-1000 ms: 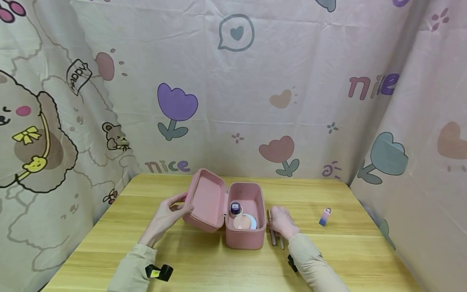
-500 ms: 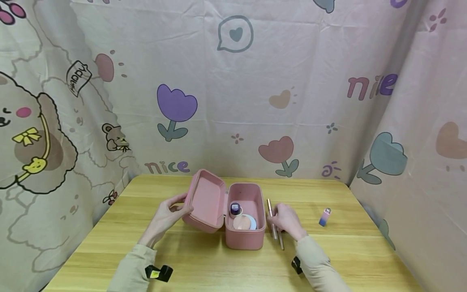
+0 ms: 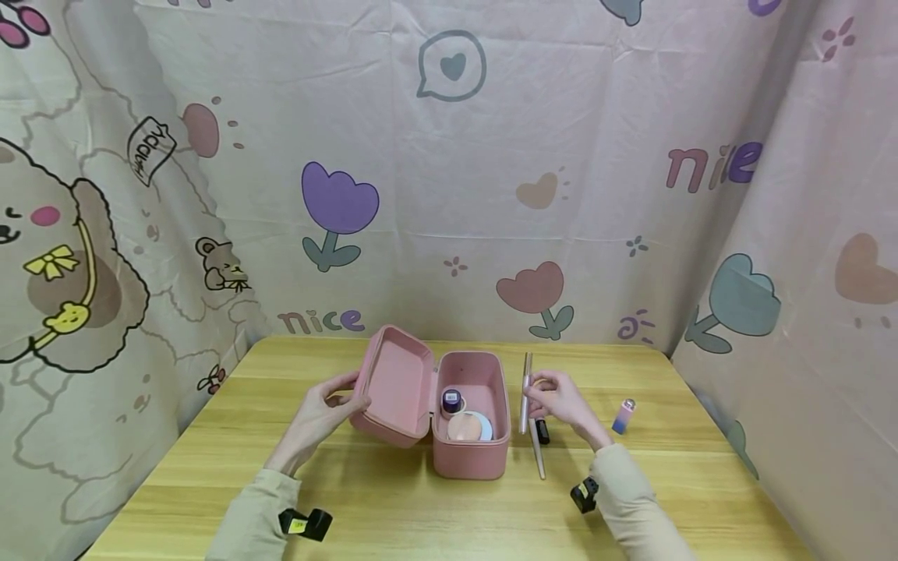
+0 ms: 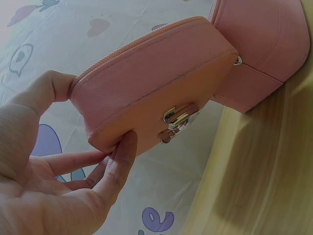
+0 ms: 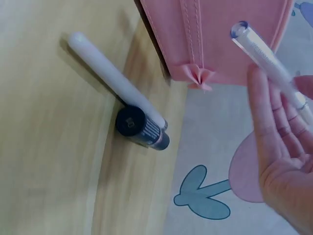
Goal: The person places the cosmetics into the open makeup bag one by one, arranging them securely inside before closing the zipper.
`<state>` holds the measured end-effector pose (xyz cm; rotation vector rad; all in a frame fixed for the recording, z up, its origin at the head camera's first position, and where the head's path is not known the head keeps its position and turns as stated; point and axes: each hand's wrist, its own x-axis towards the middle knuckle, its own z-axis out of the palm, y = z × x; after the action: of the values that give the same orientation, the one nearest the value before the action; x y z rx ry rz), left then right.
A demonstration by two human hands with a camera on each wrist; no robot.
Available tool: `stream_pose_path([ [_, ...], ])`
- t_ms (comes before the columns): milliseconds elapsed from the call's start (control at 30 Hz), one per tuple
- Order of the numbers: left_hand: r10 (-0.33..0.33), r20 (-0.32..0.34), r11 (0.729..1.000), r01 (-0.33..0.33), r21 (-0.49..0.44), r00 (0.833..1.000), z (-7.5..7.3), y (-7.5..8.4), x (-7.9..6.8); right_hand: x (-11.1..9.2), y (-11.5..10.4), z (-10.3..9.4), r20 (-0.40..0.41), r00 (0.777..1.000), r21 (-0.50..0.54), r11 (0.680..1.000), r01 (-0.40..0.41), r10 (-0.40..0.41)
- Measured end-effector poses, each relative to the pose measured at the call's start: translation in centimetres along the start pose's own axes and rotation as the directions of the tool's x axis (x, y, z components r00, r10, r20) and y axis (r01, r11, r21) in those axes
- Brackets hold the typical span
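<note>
My left hand (image 3: 317, 417) grips the edge of the lid (image 3: 398, 382) of a pink cosmetic case, thumb and fingers on either side in the left wrist view. The lid hangs open to the left of the case body (image 3: 471, 461). Inside lie a small dark-capped jar (image 3: 452, 400) and a round compact (image 3: 464, 428). Right of the case, my right hand (image 3: 563, 401) pinches a slim silvery-pink cosmetic tube (image 5: 266, 58), raised and nearly upright. Below it on the table are a pale pink stick (image 5: 115, 78) and a short black tube (image 5: 142, 128).
A pink-and-blue lipstick-like tube (image 3: 624, 417) lies farther right on the wooden table (image 3: 393, 514). A patterned curtain (image 3: 421, 195) hangs behind the table and along both sides.
My right hand has picked up the slim cosmetic tube from beside the case and lifted it, shifting slightly right. The black tube has come into sight. My left hand stays on the lid.
</note>
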<state>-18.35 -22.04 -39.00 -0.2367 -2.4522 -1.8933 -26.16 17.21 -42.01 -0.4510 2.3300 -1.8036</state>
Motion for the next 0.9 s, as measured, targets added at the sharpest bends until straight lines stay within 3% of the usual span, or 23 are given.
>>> stream_pose_path([
  [200,-0.008,0.002,1.0,0.008,0.001,1.0,0.0,0.1,0.0,0.2,-0.6,-0.7,-0.001,0.998,0.057,0.996,0.066,-0.067],
  [500,-0.007,0.011,1.0,0.007,-0.004,1.0,-0.1,-0.1,0.0,1.2,-1.7,-1.7,-0.022,0.996,0.125,0.988,0.093,-0.091],
  [900,0.0,0.027,1.0,0.0,-0.01,1.0,-0.2,-0.1,-0.1,3.4,-4.3,-2.2,0.115,0.986,0.088,0.99,0.109,-0.119],
])
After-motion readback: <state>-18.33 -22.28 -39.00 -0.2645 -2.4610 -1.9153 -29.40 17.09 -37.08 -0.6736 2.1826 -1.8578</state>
